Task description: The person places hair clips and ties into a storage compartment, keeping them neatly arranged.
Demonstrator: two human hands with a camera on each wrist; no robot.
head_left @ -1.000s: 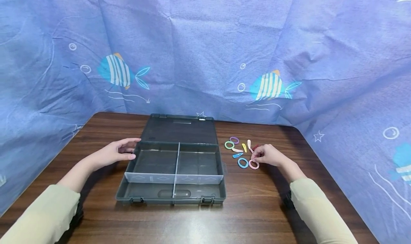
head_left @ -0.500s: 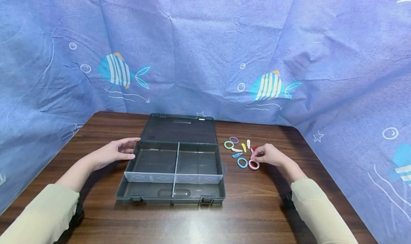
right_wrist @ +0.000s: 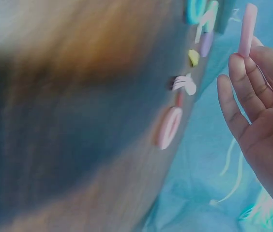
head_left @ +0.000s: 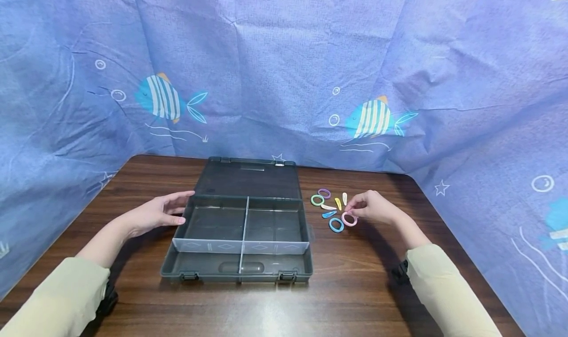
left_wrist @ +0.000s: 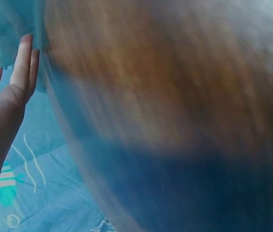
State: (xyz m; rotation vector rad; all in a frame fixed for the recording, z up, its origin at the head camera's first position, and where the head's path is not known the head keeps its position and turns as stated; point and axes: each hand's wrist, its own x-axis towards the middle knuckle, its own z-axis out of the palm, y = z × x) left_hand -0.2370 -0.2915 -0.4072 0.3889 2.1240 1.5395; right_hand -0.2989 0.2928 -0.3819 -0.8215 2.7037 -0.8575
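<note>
My right hand (head_left: 372, 207) pinches a pink hair tie (head_left: 349, 219) between thumb and fingers, right of the box. The right wrist view shows that hair tie (right_wrist: 248, 31) edge-on and off the table. Another pink hair tie (right_wrist: 169, 128) lies on the table there; in the head view my hand hides it. My left hand (head_left: 155, 214) is spread at the left wall of a grey, see-through divided box (head_left: 239, 278), fingers at its rim. Nearby lie a blue hair tie (head_left: 336, 224), a green one (head_left: 317, 200), a purple one (head_left: 324, 193) and several snap clips, including a yellow clip (head_left: 338, 204).
The box lies with its lid (head_left: 248, 179) folded back and white dividers (head_left: 275, 247) inside. Brown wooden table (head_left: 355, 287) surrounds it. A blue curtain (head_left: 284, 71) printed with fish hangs behind the table.
My right hand has lifted the pink hair tie slightly up from its place beside the blue one, moving a little away from me. The left hand stays nearly still at the box.
</note>
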